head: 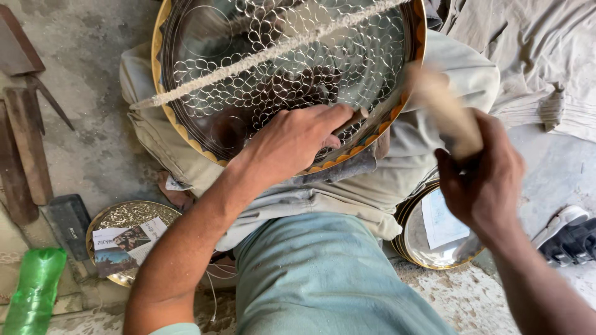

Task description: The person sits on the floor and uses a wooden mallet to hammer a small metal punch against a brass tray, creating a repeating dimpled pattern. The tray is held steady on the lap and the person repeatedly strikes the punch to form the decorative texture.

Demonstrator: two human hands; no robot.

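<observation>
A person seated on the floor (93, 155) works a large round metal tray (285, 68) propped against the knee, its face covered in a looping engraved pattern. The left hand (292, 139) is closed around a thin punch (351, 120) set near the tray's lower rim; the right hand (481, 170) grips a blurred wooden mallet (444, 111) raised just beside it. A mistimed blow could catch the left fingers, or the punch could skid and scar the pattern. 2 more trays (127, 217) lie nearby
</observation>
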